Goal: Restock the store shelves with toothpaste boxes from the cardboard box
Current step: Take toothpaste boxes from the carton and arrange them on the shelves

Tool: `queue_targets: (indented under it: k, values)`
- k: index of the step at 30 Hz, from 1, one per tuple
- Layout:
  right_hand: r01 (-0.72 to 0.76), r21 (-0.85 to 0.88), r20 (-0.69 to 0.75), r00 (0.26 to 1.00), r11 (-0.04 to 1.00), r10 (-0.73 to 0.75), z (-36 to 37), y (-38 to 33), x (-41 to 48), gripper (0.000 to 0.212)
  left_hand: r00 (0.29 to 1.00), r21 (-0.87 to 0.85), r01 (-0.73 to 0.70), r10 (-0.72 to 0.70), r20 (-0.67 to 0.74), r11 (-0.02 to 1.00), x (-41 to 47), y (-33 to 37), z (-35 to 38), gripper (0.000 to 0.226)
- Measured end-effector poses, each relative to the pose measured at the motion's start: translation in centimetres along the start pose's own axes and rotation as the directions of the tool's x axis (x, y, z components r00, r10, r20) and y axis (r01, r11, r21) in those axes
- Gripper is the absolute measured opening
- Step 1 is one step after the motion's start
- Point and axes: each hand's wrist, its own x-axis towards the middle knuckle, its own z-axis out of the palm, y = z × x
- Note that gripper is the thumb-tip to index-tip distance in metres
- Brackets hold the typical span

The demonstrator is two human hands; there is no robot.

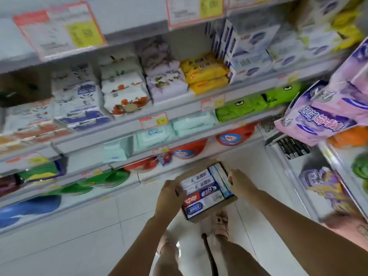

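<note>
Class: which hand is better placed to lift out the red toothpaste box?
Left, probably: the left hand grips the cardboard box beside the red toothpaste box; the right hand holds the opposite side.

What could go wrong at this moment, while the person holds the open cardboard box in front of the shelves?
1. The left hand and the right hand grip the cardboard box only at its opposite edges, above the floor; a slip could drop it near the feet below.
2. The toothpaste boxes appear to lie loose under the open top, so tilting may spill them.
3. Neither hand is free to shelve anything.
</note>
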Motion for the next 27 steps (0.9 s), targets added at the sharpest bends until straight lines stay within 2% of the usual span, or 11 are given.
queue_targets:
  k: [1,3,6,9,12,15,17,20,23,27]
  values:
    - [-0.045,0.017,0.029,0.999,0.999,0.044,0.8,1.8,0.8,0.014,0.999,0.01,0.038,-0.039,0.028,0.999,0.9,-0.3,1.9,0.013]
    - [-0.118,0.049,0.087,0.99,0.992,0.113,2.7,5.1,3.0,0.025,0.989,0.04,0.113,-0.116,0.09,0.993,2.8,-1.2,5.5,0.011]
    - [-0.183,0.078,0.142,0.975,0.98,0.171,5.7,8.5,6.0,0.037,0.958,0.102,0.205,-0.221,0.181,0.973,5.6,-3.9,10.3,0.021]
    - [-0.183,0.126,0.127,0.978,0.975,0.167,8.7,10.8,9.0,0.038,0.943,0.126,0.246,-0.267,0.199,0.961,7.8,-6.2,13.7,0.031]
    - [-0.175,0.2,0.089,0.983,0.964,0.16,11.4,12.2,11.5,0.042,0.911,0.134,0.346,-0.367,0.189,0.929,9.8,-8.8,16.5,0.041]
    - [-0.16,0.248,0.064,0.987,0.955,0.149,13.9,12.9,14.0,0.05,0.882,0.243,0.335,-0.394,0.258,0.91,12.3,-14.2,19.9,0.032]
    - [-0.152,0.271,0.049,0.988,0.95,0.144,15.6,13.0,15.6,0.054,0.87,0.297,0.324,-0.406,0.28,0.898,13.5,-17.7,22.0,0.038]
    - [-0.144,0.236,0.014,0.989,0.961,0.145,17.8,13.3,17.8,0.064,0.88,0.406,0.245,-0.378,0.289,0.88,13.4,-16.4,22.5,0.056]
    - [-0.191,0.173,-0.001,0.981,0.966,0.194,19.8,13.8,20.0,0.084,0.859,0.446,0.232,-0.397,0.323,0.864,13.5,-17.8,23.6,0.061]
    - [-0.252,0.086,0.017,0.968,0.964,0.251,21.9,14.9,21.5,0.108,0.868,0.498,0.182,-0.376,0.324,0.848,14.7,-19.4,24.9,0.063]
